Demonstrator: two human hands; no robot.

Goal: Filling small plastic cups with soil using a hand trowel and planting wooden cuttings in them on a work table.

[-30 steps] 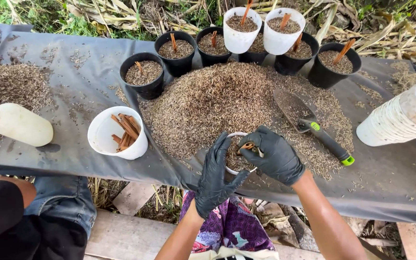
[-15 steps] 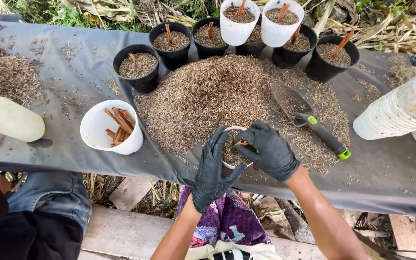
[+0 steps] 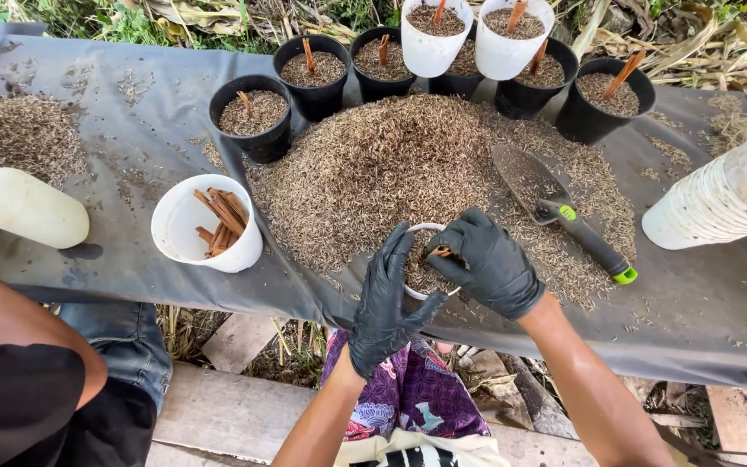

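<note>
Both my hands wear black gloves. My left hand (image 3: pixel 384 303) wraps around the near side of a small white cup (image 3: pixel 423 230) filled with brown husk mix, at the near edge of a big husk pile (image 3: pixel 391 164). My right hand (image 3: pixel 490 264) is over the cup, its fingertips pinched on a short brown stick (image 3: pixel 440 252) pushed into the filling. The cup is mostly hidden by my hands.
A white cup of brown sticks (image 3: pixel 207 223) stands left of the pile. Black and white pots (image 3: pixel 257 117) filled with husk, most with a stick, line the far side. A trowel (image 3: pixel 555 207) lies on the pile. Stacked white cups (image 3: pixel 719 199) lie right, a white bottle (image 3: pixel 23 207) left. Another person's arm (image 3: pixel 19 329) is at left.
My right hand has lowered onto the cup, pressing the stick into the filling. My left hand keeps its hold on the cup. The view has shifted slightly.
</note>
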